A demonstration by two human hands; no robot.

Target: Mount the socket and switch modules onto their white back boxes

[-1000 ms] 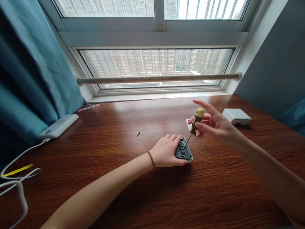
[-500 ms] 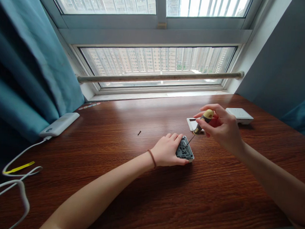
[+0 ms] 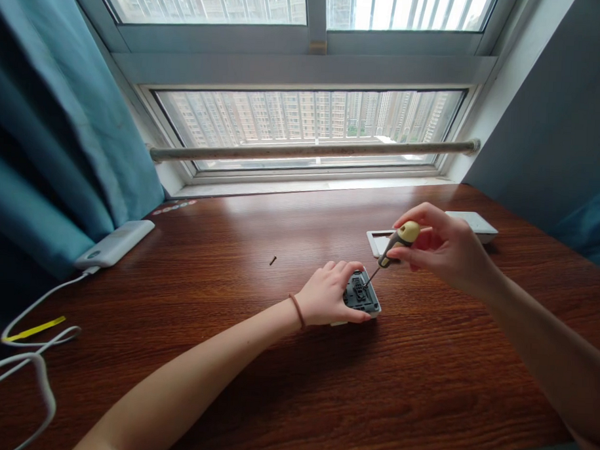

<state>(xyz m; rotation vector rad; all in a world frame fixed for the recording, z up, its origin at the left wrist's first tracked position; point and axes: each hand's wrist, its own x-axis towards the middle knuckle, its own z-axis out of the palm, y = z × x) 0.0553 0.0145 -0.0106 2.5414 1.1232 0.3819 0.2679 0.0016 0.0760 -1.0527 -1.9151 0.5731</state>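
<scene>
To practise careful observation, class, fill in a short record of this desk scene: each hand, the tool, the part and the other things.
Left hand: holds the grey switch module flat on the wooden table
Right hand: grips the screwdriver by its yellow handle
Screwdriver: tilted, tip down in the module
Loose screw: on the table, left of the module, apart
Behind: white frame, white box
Far left: power bank with white cable

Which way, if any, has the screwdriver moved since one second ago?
Yes. The screwdriver has tipped rightward and lower, its handle now nearer the white box, while its tip stays on the switch module.
</scene>
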